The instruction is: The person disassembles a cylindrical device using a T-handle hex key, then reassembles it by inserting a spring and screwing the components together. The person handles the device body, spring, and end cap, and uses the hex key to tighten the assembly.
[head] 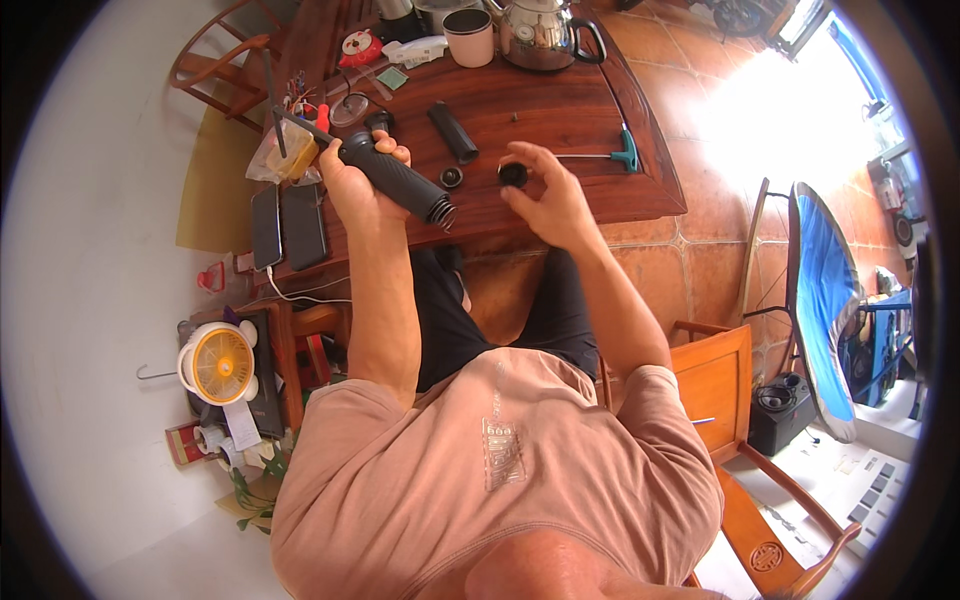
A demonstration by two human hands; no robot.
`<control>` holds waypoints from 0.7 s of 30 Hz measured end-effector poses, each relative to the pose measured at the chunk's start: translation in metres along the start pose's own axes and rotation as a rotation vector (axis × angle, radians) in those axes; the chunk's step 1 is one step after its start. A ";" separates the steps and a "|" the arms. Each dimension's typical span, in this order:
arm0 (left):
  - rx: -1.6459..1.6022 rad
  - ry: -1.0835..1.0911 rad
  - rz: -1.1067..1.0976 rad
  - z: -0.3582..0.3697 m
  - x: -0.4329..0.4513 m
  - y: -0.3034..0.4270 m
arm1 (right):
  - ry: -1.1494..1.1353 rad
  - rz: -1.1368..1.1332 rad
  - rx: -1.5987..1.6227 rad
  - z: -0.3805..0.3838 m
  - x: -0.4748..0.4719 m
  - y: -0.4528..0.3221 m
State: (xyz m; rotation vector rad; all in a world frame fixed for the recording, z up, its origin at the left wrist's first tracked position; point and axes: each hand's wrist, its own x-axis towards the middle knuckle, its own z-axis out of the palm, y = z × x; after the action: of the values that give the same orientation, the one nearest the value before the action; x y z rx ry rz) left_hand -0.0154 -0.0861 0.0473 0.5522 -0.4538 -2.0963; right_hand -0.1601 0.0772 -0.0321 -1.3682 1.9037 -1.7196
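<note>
My left hand (pixel 367 176) is closed around a black ribbed cylindrical handle (pixel 397 180); a coiled metal spring (pixel 443 214) sticks out of its lower right end, and a dark bent rod runs from its other end to the upper left. My right hand (pixel 547 191) holds a small round black cap (pixel 513 175) between thumb and fingers, apart from the handle. Between the hands, on the wooden table, lie a small round part (pixel 451 177) and a black cylindrical tube (pixel 453 133). A T-handle hex key with a teal grip (pixel 625 154) lies right of my right hand.
On the dark wooden table (pixel 555 97) stand a metal kettle (pixel 536 37) and a pink cup (pixel 469 41) at the back. Two phones (pixel 304 225) lie at the left edge, near a plastic bag (pixel 281 154). A wooden chair (pixel 712 382) stands at the right.
</note>
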 end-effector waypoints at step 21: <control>0.032 0.041 0.081 -0.005 0.016 0.000 | -0.054 -0.252 0.084 0.006 0.000 -0.062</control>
State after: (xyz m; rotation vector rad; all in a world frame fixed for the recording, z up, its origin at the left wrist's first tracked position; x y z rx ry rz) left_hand -0.0200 -0.0998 0.0395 0.5850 -0.4794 -2.0002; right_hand -0.1266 0.0813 0.0205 -1.6634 1.6698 -1.8298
